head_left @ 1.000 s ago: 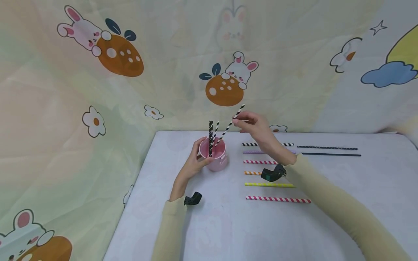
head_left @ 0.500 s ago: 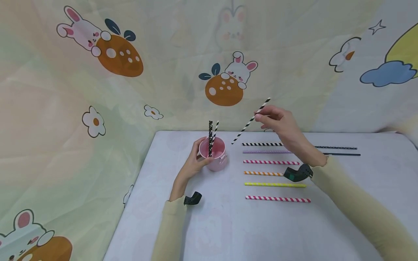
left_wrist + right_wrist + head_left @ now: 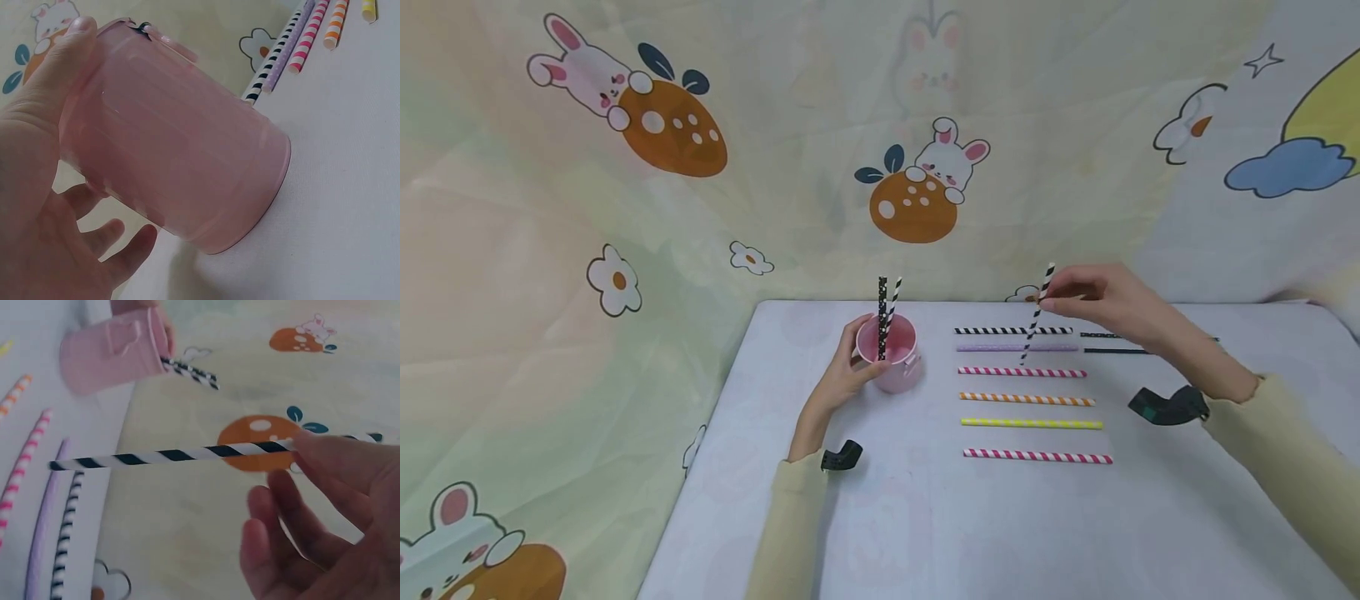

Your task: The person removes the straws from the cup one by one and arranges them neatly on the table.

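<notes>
I judge the sorting barely begun: two paper straws stand in the small pink plastic cup (image 3: 891, 354), a black one with white dots (image 3: 882, 317) and a black-and-white striped one (image 3: 891, 312) leaning against it, and nothing else shows inside. My left hand (image 3: 842, 375) curls round the cup's wall, thumb near the rim, steadying it on the pale table (image 3: 925, 517). My right hand (image 3: 1105, 300) pinches another black-and-white striped paper straw (image 3: 1036, 317) near its upper end between thumb and forefinger, the other fingers loosely spread; it hangs almost upright in the air above the row of lying straws, well apart from the cup. On the table lie a black-and-white striped straw (image 3: 1011, 331), a lilac one (image 3: 1000, 348), a pink-and-white one (image 3: 1022, 372), an orange-striped one (image 3: 1026, 399), a yellow one (image 3: 1032, 423) and a red-and-white one (image 3: 1037, 456), with two dark straws (image 3: 1105, 350) partly hidden behind my right hand.
</notes>
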